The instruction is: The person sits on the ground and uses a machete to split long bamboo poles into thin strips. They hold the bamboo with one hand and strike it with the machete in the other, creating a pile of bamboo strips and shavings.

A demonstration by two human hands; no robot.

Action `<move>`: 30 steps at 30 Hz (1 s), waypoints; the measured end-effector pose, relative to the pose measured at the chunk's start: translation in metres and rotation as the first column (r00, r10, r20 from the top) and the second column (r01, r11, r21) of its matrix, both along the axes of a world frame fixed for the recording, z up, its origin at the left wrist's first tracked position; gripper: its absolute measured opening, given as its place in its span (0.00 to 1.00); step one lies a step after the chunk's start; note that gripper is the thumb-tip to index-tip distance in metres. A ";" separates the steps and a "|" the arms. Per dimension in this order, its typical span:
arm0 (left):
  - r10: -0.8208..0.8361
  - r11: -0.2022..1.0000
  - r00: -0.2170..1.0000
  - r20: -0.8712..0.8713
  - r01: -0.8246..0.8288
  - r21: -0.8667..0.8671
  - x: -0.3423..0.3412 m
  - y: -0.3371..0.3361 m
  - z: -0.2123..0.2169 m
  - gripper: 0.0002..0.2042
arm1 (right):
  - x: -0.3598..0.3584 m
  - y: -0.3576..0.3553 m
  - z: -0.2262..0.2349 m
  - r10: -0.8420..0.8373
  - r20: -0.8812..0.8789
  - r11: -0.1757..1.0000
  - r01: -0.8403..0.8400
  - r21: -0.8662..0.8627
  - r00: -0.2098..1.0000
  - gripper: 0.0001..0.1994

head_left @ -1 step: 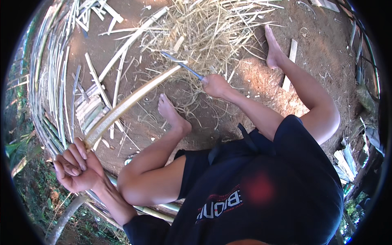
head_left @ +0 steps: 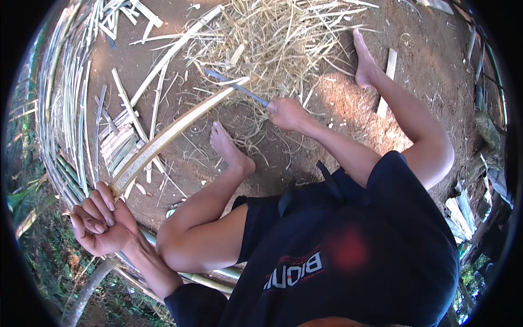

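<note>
A long, pale bamboo strip [head_left: 174, 129] slants from the lower left toward the middle of the ground, a little above it. Its near end sits at the curled fingers of my left hand [head_left: 109, 224], which are closed on it beside my left knee. My right hand [head_left: 289, 114] is shut round the handle of a knife [head_left: 254, 97]. The narrow grey blade crosses the strip close to its far end, touching it. A thin pale sliver shows at the blade. Most of the knife's handle is hidden in my fist.
A heap of shavings [head_left: 272, 46] lies beyond the knife. Bamboo pieces [head_left: 122, 146] and long poles [head_left: 76, 109] lie on the left. My bare feet [head_left: 227, 148] rest on the brown soil on both sides. A flat slat [head_left: 388, 82] lies by the right shin.
The knife and my right hand have shifted slightly left along the strip, away from its far end. My left hand stays nearly in place.
</note>
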State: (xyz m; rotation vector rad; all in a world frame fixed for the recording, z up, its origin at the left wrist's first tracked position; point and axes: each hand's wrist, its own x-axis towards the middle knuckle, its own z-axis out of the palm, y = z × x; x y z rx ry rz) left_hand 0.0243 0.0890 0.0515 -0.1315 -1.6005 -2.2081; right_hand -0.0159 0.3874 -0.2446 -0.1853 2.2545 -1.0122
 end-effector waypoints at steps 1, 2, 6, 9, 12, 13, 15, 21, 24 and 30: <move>-0.009 1.000 1.000 -0.004 0.009 0.005 0.004 0.001 0.007 0.20 | 0.002 -0.008 0.014 0.018 -0.106 0.999 -0.023 -0.048 0.994 0.12; -0.016 1.000 1.000 -0.009 0.016 0.008 0.010 0.004 0.016 0.20 | 0.009 -0.014 0.022 0.062 -0.072 0.994 -0.068 -0.086 0.995 0.12; -0.032 0.999 0.999 -0.002 0.032 -0.024 -0.006 0.002 0.001 0.21 | -0.012 0.033 -0.098 -0.203 0.092 0.970 0.187 0.156 0.975 0.10; 0.003 1.000 1.000 0.007 -0.003 0.004 0.002 -0.006 0.000 0.21 | -0.027 0.011 -0.027 0.007 0.108 0.995 -0.017 0.098 0.994 0.10; -0.005 1.000 1.000 0.018 0.005 -0.008 -0.002 -0.012 0.003 0.21 | -0.002 0.012 -0.056 -0.060 0.080 0.997 0.056 0.055 0.995 0.09; -0.018 1.000 1.000 0.009 0.018 0.003 -0.004 -0.013 0.002 0.21 | 0.017 0.019 -0.091 -0.126 0.014 0.991 0.125 0.052 0.992 0.09; 0.030 1.000 0.999 0.013 -0.030 0.008 -0.001 -0.021 0.001 0.20 | -0.004 0.047 -0.113 -0.084 0.170 0.974 0.045 0.223 0.982 0.09; 0.238 0.962 0.966 0.102 -0.249 0.114 0.004 -0.038 -0.007 0.20 | -0.014 0.040 -0.052 -0.265 0.430 0.963 0.255 0.082 0.863 0.10; 0.297 0.951 0.948 0.113 -0.304 0.059 0.008 -0.031 -0.006 0.19 | -0.001 -0.011 0.035 0.011 0.231 1.000 -0.013 0.008 0.973 0.08; 0.340 0.936 0.930 0.137 -0.349 0.046 0.005 -0.021 -0.003 0.20 | 0.044 -0.034 0.030 0.038 -0.131 0.992 -0.052 -0.112 0.991 0.10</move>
